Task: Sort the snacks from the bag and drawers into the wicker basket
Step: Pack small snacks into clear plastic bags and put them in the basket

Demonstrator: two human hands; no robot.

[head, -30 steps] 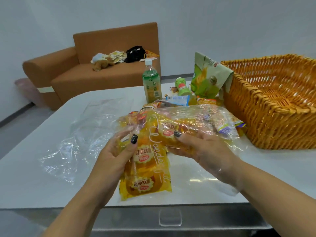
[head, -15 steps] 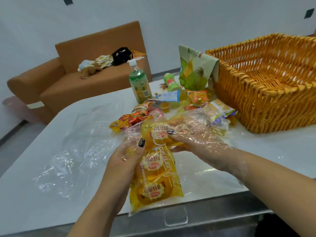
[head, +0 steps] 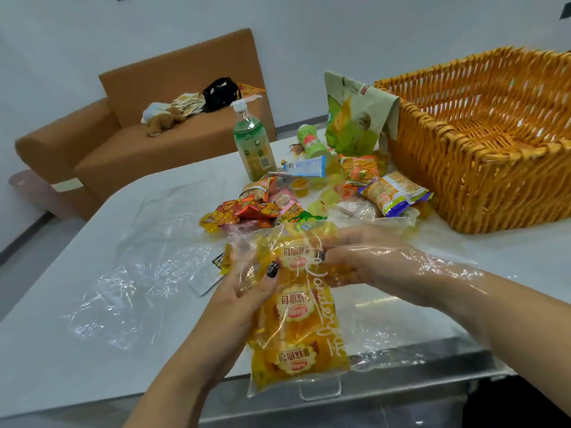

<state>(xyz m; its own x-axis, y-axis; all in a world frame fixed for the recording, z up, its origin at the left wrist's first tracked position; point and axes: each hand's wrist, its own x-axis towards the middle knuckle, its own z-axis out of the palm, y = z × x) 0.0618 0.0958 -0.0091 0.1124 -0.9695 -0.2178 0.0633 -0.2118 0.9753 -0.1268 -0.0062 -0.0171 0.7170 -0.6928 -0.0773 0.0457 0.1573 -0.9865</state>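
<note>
- White table (head: 77,350) fills the foreground, with a brown sofa (head: 148,143) against a pale wall behind it; a clear handle (head: 319,390) shows on the table's front edge.
- Snack pack (head: 296,316): a long yellow pack of round pastries in clear film, partly inside a thin clear bag (head: 139,257) spread on the table. It hangs over the near table edge.
- Handling judgement: the pack looks light and soft, the film slippery and the pastries crushable. Take hold at the sealed ends or along the long sides, with spread fingers and light pressure, and support the hanging lower end.
- Left hand (head: 247,291): fingers and thumb curl round the left side of the pack, holding it through the film.
- Right hand (head: 380,267): lies inside the clear bag, fingers bent and pinching the upper end of the pack.
- Bag judgement: the loose plastic clings and can drag along with the pack; free it fully before lifting.
- Pile of small snacks (head: 309,199) lies just beyond the hands, between them and the basket: red, pink, orange and purple-edged packets, all light and crinkly.
- Green drink bottle (head: 254,146) stands upright behind the pile; a small green tube (head: 310,141) lies beside it.
- Green pouch (head: 355,118) leans against the wicker basket (head: 482,180), which stands at the right, well apart from the pack. No snack is visible inside it.
</note>
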